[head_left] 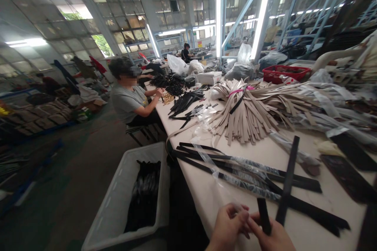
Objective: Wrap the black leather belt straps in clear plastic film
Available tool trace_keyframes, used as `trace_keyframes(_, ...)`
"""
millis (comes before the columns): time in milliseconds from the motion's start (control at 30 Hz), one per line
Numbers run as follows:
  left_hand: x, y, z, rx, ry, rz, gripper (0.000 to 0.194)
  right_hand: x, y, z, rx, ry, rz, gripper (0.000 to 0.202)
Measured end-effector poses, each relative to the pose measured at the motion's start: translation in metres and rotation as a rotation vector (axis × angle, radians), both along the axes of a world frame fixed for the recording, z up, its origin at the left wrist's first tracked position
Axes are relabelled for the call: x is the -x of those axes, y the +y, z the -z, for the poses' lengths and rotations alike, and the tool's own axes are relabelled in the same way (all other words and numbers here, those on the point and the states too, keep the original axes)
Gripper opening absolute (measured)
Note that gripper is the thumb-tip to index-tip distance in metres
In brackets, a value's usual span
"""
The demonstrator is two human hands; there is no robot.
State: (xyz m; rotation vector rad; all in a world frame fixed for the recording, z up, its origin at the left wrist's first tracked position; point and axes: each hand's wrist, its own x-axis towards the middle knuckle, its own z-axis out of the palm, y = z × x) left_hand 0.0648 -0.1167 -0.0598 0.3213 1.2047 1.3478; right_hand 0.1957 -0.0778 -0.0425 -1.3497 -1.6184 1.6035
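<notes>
Low in the head view, my left hand (229,225) is closed with fingertips pinched beside my right hand, on what looks like clear plastic film (219,182). My right hand (272,235) is wrapped round a black strap (264,215), whose short end sticks up. Its fingertips meet those of the left hand. Just beyond, several black straps (309,208), partly wrapped in clear film, lie across the pale table (206,208). Another black strap (290,176) crosses over them.
A white bin (108,208) holding black pieces stands left of the table. Beige straps (241,121) are piled behind the black ones, near a red basket (285,73). A seated person (126,94) works at the table's far left. A dark phone-like slab (347,176) lies right.
</notes>
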Motion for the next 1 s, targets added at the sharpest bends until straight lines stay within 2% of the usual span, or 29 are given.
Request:
trace_keyframes(67, 0.000, -0.001, -0.005, -0.030, -0.003, 0.050, 0.057, 0.000, 0.002, -0.010, 0.001, -0.025, 0.018, 0.050)
trace_keyframes(200, 0.007, 0.001, -0.020, -0.081, 0.012, 0.035, 0.037, 0.001, 0.005, -0.025, 0.015, -0.031, 0.049, 0.049)
trace_keyframes(333, 0.010, 0.008, -0.024, -0.108, -0.027, 0.030, 0.030, 0.001, 0.007, -0.027, 0.041, -0.012, 0.086, 0.047)
trace_keyframes(500, 0.008, 0.011, -0.026, -0.150, -0.043, -0.067, 0.029, 0.000, 0.007, -0.025, 0.036, 0.007, 0.115, 0.041)
trace_keyframes(633, 0.011, 0.011, -0.025, -0.114, -0.034, 0.083, 0.032, 0.003, 0.008, -0.027, 0.080, 0.083, 0.136, 0.040)
trace_keyframes(667, 0.012, 0.012, -0.025, -0.099, -0.025, 0.087, 0.033, 0.003, 0.008, -0.029, 0.104, 0.109, 0.143, 0.042)
trace_keyframes(733, 0.016, 0.014, -0.025, -0.066, -0.025, 0.008, 0.033, 0.001, 0.006, -0.034, 0.146, 0.169, 0.132, 0.046)
trace_keyframes(833, 0.021, 0.019, -0.026, -0.025, -0.100, -0.135, 0.034, -0.005, 0.000, -0.041, 0.157, 0.225, 0.041, 0.041)
trace_keyframes(1000, 0.024, 0.024, -0.032, -0.013, -0.255, -0.245, 0.033, -0.006, -0.012, -0.043, 0.061, 0.032, -0.009, 0.041)
